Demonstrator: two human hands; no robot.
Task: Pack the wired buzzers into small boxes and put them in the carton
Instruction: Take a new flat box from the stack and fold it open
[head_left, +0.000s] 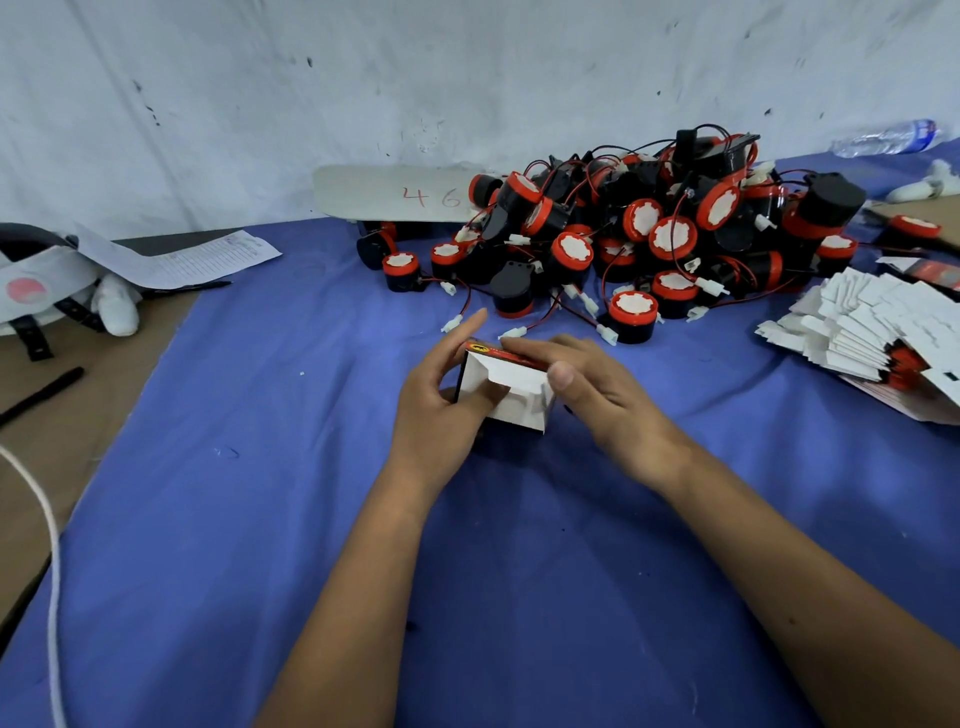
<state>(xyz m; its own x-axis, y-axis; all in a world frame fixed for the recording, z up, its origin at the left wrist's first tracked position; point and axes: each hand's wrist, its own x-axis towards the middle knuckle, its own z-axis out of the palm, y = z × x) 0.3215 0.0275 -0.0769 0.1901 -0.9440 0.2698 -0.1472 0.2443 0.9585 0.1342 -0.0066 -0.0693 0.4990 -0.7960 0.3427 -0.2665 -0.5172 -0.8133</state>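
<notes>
A small box (511, 391) with a red and black outside and white inner flaps sits between my hands on the blue cloth. My left hand (441, 400) grips its left side, thumb pressed on a white flap. My right hand (592, 387) holds the right side, fingers laid over the top red edge. What is inside the box is hidden. Behind it lies a big pile of black and red wired buzzers (634, 234) with white connectors. No carton shows in the view.
A stack of flat unfolded boxes (878, 332) lies at the right. A grey board marked 46 (395, 195) leans at the wall. Papers (182, 260), a pen (41, 392) and a white rope (52, 545) lie on the left. A plastic bottle (888, 137) lies far right.
</notes>
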